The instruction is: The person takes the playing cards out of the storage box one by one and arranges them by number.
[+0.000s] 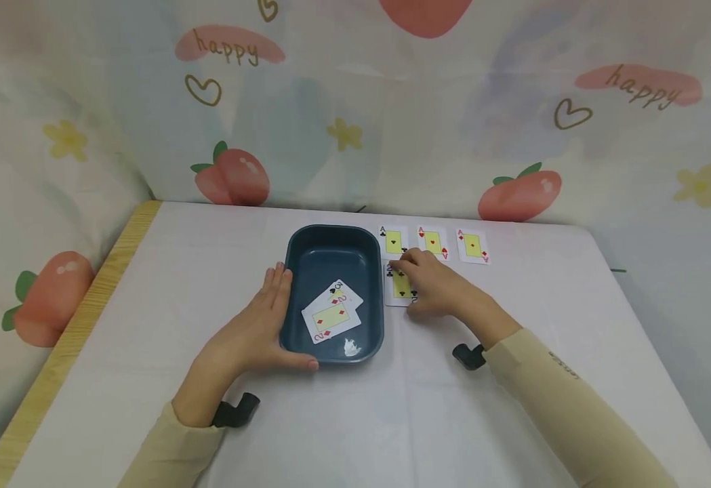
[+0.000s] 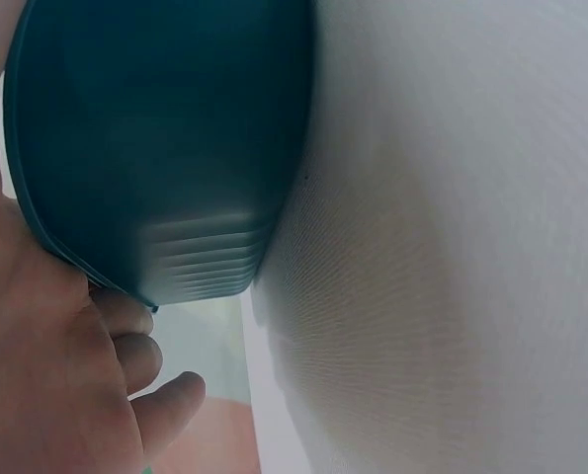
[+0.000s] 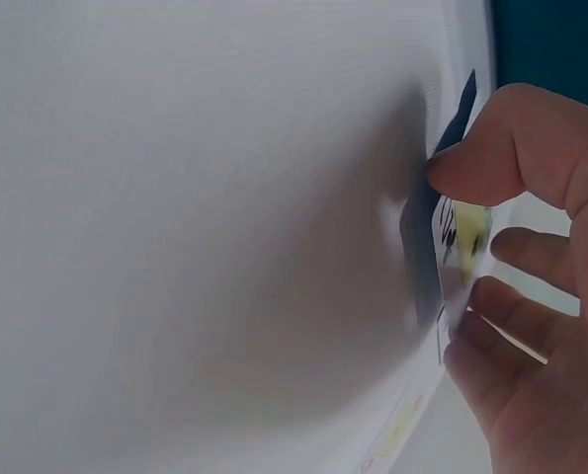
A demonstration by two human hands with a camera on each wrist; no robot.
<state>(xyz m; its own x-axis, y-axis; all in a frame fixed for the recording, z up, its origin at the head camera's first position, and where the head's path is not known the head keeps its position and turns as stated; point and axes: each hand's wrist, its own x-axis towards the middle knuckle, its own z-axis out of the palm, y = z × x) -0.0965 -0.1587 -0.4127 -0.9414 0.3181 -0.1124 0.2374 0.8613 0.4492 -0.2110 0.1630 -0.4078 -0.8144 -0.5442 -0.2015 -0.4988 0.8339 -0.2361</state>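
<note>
My left hand (image 1: 251, 325) lies against the left side of a dark blue tray (image 1: 335, 238), fingers straight along its wall and thumb at the near rim. Inside the tray a two of diamonds (image 1: 331, 318) partly covers a black-suited card (image 1: 353, 297). To the right of the tray, my right hand (image 1: 437, 281) pinches a clubs card (image 1: 400, 288) between thumb and fingers. In the right wrist view that card (image 3: 468, 237) is bent, with its dark blue back showing near the thumb. My right hand covers part of its face.
Behind the right hand, an ace of clubs (image 1: 393, 238), an ace of hearts (image 1: 431, 238) and an ace of diamonds (image 1: 472, 245) lie face up in a row. A white cloth (image 1: 355, 434) covers the table, whose wooden edge (image 1: 87, 305) shows at left. A printed curtain (image 1: 355, 102) hangs behind.
</note>
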